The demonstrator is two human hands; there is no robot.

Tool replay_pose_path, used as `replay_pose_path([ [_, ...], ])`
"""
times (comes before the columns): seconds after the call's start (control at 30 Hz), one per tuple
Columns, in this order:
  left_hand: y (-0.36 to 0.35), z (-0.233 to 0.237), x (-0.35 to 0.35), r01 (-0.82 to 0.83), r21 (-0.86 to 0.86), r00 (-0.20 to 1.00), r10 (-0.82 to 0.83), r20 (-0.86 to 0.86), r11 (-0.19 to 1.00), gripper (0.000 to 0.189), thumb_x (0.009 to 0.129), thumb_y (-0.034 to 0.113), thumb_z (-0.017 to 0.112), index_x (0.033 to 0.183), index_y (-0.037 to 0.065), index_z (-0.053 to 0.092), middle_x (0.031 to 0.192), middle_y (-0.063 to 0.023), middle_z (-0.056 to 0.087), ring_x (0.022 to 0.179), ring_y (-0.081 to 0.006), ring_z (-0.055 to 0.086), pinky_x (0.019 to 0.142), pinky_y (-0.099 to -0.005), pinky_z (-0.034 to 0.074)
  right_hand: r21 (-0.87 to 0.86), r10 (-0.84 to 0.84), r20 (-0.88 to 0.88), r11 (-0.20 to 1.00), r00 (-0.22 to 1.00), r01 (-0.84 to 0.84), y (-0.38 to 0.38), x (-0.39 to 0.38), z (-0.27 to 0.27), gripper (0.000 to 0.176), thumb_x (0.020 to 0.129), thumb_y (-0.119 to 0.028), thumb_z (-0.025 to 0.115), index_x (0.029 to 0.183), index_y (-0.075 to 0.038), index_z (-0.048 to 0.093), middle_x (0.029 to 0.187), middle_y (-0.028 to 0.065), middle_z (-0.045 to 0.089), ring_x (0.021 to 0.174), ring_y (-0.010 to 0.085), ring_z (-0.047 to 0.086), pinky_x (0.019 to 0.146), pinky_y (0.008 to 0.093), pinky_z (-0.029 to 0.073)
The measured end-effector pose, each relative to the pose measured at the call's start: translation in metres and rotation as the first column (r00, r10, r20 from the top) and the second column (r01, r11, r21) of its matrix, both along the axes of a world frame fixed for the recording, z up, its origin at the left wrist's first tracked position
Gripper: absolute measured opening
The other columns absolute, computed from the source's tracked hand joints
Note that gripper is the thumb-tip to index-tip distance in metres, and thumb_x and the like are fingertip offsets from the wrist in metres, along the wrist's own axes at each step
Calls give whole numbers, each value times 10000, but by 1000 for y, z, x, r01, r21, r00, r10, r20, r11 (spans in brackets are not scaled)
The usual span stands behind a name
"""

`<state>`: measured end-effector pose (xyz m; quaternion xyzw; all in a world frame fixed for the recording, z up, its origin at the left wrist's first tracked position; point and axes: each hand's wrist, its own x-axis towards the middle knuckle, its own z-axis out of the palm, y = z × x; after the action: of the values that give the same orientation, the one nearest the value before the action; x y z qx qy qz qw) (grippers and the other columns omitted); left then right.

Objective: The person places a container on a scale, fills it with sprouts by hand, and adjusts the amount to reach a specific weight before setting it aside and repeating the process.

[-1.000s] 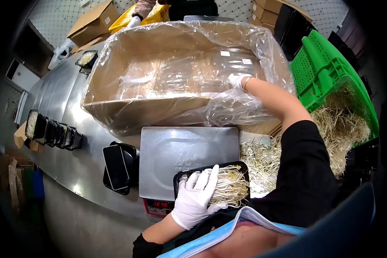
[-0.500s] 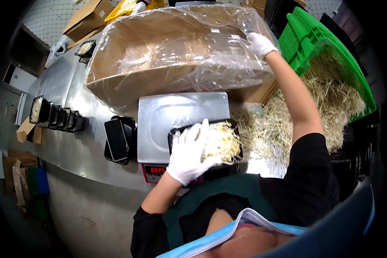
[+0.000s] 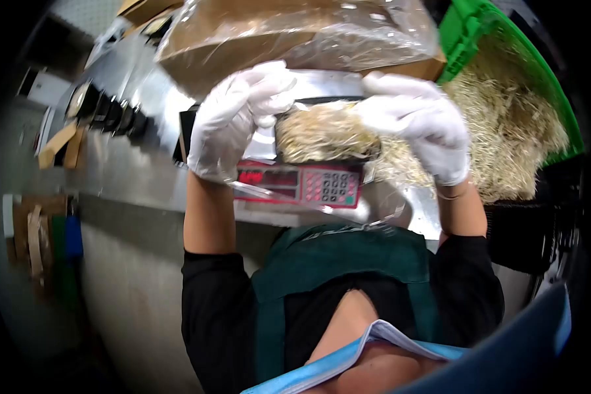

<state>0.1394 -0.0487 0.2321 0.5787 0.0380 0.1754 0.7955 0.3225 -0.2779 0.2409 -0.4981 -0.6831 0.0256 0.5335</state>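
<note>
A black tray filled with bean sprouts [image 3: 325, 131] stands on the metal plate of a red-fronted scale [image 3: 331, 187]. Above it, my left hand [image 3: 233, 118] and my right hand [image 3: 417, 121], both in white gloves, hold a piece of clear plastic film [image 3: 395, 211] between them. The fingers of each hand are closed, the left at the tray's left side, the right over its right end. The film's lower edge hangs across the scale's keypad, close to my apron. Motion smears both hands, and the film shows mainly by its glints.
Behind the scale is a cardboard box [image 3: 262, 49] lined with clear plastic. Loose sprouts [image 3: 505, 131] spill from a green crate [image 3: 456, 43] on the right. Several black trays [image 3: 108, 115] stand in a row on the metal table [image 3: 128, 184] at left.
My right hand has come back from the box to the tray, bringing clear film. My left hand has lifted off the sprouts and now grips the film too. The view has shifted.
</note>
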Motion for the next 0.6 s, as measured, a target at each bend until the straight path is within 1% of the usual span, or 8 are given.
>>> replay_pose_path([
  [0.03,-10,19,-8,-113,187,992,121,-32,976,475,925,288,513,1255,-51,473,1107,-207,618,913,-221,644,713,-288,532,48,14,-30,999,999,-13,4,3,-5,143,762,21,620,888,-37,653,1055,150,661,1089,299,587,924,364,465],
  [0.07,-21,25,-15,-197,219,981,192,43,956,356,913,175,518,1189,-50,524,1035,-192,650,811,-196,663,659,-242,536,92,172,-655,985,736,-148,1,-17,-3,298,829,-49,558,1121,-35,618,1198,168,594,1154,282,544,982,358,417],
  [0.1,-27,28,-20,-228,238,973,215,82,944,335,893,50,508,1213,-49,495,1060,-200,634,829,-204,662,689,-256,548,-40,-93,-381,996,920,85,-1,-19,-5,460,900,-141,498,1348,-54,440,1300,164,520,1194,260,508,1029,345,369],
  [0.2,-50,13,-13,-209,112,975,197,106,972,466,841,-116,470,1291,-15,399,1109,-202,592,839,-211,659,706,-278,567,-205,-239,-597,968,766,143,1,-29,-22,629,919,-187,527,1452,-62,217,1296,158,523,1128,193,544,962,308,420],
  [0.37,-87,-55,52,-175,-35,983,176,42,984,486,859,-55,483,1327,45,396,999,-115,597,716,-148,611,623,-267,546,-541,-648,-556,758,521,365,-19,8,-112,348,899,-159,565,1227,-45,551,930,52,651,714,47,541,629,189,442],
  [0.43,-92,-57,81,-164,-97,983,155,-94,982,470,870,-30,496,1324,45,403,945,-90,597,677,-130,588,604,-251,530,-335,-690,-389,723,610,604,-12,46,-200,248,908,-234,564,1055,-58,660,759,-7,628,530,27,453,472,169,350],
  [0.5,-93,-48,98,-180,320,966,229,-121,930,396,882,20,525,1273,32,464,863,-59,584,643,-109,554,573,-221,493,-571,-600,-763,800,239,183,3,33,-162,280,916,-301,554,982,-63,684,672,-41,596,447,23,366,406,173,272],
  [0.6,-66,-39,98,-189,167,957,219,-190,968,317,898,87,521,1202,-4,533,942,-89,589,730,-131,578,643,-255,507,-386,-403,-908,911,113,146,35,47,-189,294,896,-328,581,913,-55,690,663,-34,587,471,16,378,423,165,278],
])
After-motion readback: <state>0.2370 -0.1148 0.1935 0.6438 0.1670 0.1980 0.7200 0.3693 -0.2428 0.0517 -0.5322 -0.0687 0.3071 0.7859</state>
